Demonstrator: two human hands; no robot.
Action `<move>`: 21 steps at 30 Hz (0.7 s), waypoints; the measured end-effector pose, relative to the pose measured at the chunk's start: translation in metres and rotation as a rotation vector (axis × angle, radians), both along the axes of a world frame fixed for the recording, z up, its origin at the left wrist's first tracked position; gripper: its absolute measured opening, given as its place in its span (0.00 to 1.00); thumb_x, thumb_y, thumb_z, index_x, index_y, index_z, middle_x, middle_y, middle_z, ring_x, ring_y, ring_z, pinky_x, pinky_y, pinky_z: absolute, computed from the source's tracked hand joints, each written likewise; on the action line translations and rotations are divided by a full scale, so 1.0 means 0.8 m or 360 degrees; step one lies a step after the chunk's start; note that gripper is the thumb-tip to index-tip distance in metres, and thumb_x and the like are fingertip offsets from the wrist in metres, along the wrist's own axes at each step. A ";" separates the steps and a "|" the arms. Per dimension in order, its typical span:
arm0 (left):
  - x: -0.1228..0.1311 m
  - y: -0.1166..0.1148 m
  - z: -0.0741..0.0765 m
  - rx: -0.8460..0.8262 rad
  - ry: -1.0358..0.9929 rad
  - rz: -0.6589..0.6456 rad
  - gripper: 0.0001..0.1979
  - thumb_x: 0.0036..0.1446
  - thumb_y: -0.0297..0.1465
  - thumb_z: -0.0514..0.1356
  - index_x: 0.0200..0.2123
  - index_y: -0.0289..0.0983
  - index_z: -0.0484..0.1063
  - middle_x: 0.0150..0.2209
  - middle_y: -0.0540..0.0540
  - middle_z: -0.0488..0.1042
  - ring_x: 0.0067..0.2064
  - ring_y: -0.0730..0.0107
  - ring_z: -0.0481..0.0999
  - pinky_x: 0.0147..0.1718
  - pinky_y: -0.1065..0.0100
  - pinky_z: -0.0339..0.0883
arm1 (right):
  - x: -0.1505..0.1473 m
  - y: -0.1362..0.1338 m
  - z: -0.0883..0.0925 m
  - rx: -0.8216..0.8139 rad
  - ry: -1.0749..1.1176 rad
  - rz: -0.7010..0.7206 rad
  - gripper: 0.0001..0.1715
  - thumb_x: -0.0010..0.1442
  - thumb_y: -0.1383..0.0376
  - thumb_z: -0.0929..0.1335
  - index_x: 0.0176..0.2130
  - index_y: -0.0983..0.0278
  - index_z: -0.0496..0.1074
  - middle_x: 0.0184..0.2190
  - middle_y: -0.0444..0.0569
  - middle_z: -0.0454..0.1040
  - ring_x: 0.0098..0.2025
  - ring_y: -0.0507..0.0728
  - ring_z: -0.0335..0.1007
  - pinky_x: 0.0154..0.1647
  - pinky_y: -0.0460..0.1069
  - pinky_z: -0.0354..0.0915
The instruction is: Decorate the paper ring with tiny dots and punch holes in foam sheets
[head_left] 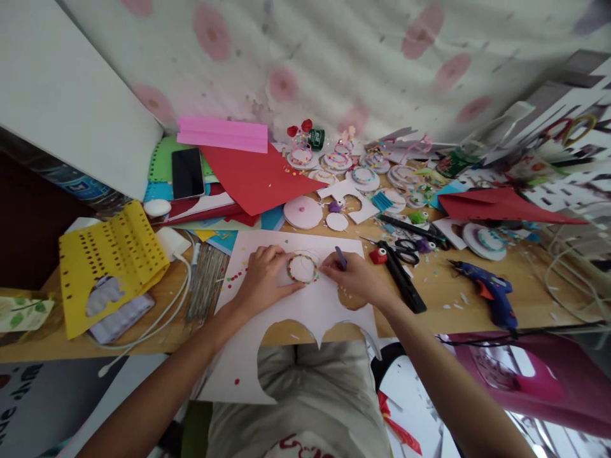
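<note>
- Two bare hands meet over a small disc [302, 268] with a beaded rim. It lies flat on a white sheet [305, 312] near the front of a cluttered table [443, 289].
- The left hand [262, 277] pins the disc's left rim with curled fingers. The right hand [356, 280] is closed around a purple pen [340, 257] at the disc's right edge.
- The disc looks light, thin and stiff, like card. Its beads could probably be knocked off, so it is best pressed flat or taken by the bare edge.
- The sheet looks limp, with curved pieces cut from its near edge.
- Behind it, more decorated discs [334, 162] crowd around a small green pot [316, 138]; its contents cannot be made out.
- Scissors [405, 251] and a blue glue gun [491, 294] lie to the right, and a phone [187, 172] lies to the left.
</note>
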State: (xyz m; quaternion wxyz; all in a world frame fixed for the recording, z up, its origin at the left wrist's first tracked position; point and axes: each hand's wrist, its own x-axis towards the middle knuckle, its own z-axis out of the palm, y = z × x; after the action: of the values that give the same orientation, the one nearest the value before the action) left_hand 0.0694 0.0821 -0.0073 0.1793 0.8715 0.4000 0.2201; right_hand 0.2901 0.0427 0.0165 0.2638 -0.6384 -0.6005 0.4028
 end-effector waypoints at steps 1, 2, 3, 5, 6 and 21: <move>0.000 0.000 -0.001 -0.0004 -0.0003 0.0003 0.29 0.48 0.46 0.68 0.50 0.37 0.72 0.46 0.42 0.70 0.49 0.52 0.67 0.49 0.52 0.61 | 0.001 0.001 -0.001 0.0002 -0.0002 0.0007 0.12 0.51 0.60 0.65 0.27 0.65 0.73 0.22 0.45 0.69 0.25 0.53 0.60 0.27 0.48 0.55; 0.000 0.001 -0.003 -0.0007 -0.0004 0.0005 0.28 0.48 0.46 0.68 0.50 0.38 0.72 0.46 0.42 0.71 0.49 0.53 0.67 0.49 0.52 0.60 | 0.001 0.003 -0.002 0.0005 -0.0003 0.0011 0.12 0.51 0.60 0.65 0.27 0.65 0.73 0.22 0.46 0.70 0.25 0.53 0.60 0.27 0.48 0.55; 0.000 0.001 -0.004 -0.0010 -0.0005 0.0006 0.27 0.48 0.45 0.68 0.49 0.38 0.72 0.46 0.43 0.71 0.49 0.53 0.67 0.49 0.53 0.60 | 0.001 0.004 -0.003 0.0007 -0.0002 0.0013 0.12 0.51 0.59 0.65 0.27 0.65 0.73 0.23 0.46 0.71 0.25 0.53 0.61 0.27 0.48 0.56; 0.000 0.002 -0.006 -0.0013 -0.0011 0.0006 0.26 0.49 0.45 0.67 0.49 0.39 0.72 0.46 0.44 0.72 0.49 0.54 0.68 0.49 0.54 0.60 | 0.001 0.007 -0.005 0.0014 0.0007 0.0019 0.12 0.52 0.59 0.66 0.27 0.65 0.73 0.23 0.47 0.72 0.26 0.54 0.62 0.27 0.48 0.56; -0.001 0.003 -0.006 -0.0014 -0.0014 0.0006 0.26 0.49 0.45 0.67 0.49 0.40 0.72 0.46 0.44 0.72 0.49 0.54 0.68 0.49 0.54 0.60 | 0.000 0.008 -0.006 0.0019 0.0013 0.0022 0.12 0.51 0.59 0.66 0.27 0.65 0.73 0.23 0.47 0.72 0.26 0.54 0.62 0.27 0.48 0.57; 0.000 0.003 -0.008 -0.0017 -0.0029 -0.0006 0.26 0.49 0.43 0.68 0.49 0.39 0.72 0.46 0.44 0.72 0.50 0.55 0.70 0.48 0.54 0.60 | -0.005 0.015 -0.001 0.0106 -0.0002 0.0079 0.09 0.52 0.63 0.65 0.25 0.64 0.73 0.20 0.44 0.69 0.24 0.52 0.60 0.26 0.48 0.55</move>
State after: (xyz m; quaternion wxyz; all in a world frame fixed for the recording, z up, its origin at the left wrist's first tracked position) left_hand 0.0695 0.0846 -0.0136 0.1881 0.8691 0.3979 0.2256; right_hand 0.2861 0.0546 0.0156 0.2746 -0.6145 -0.6293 0.3885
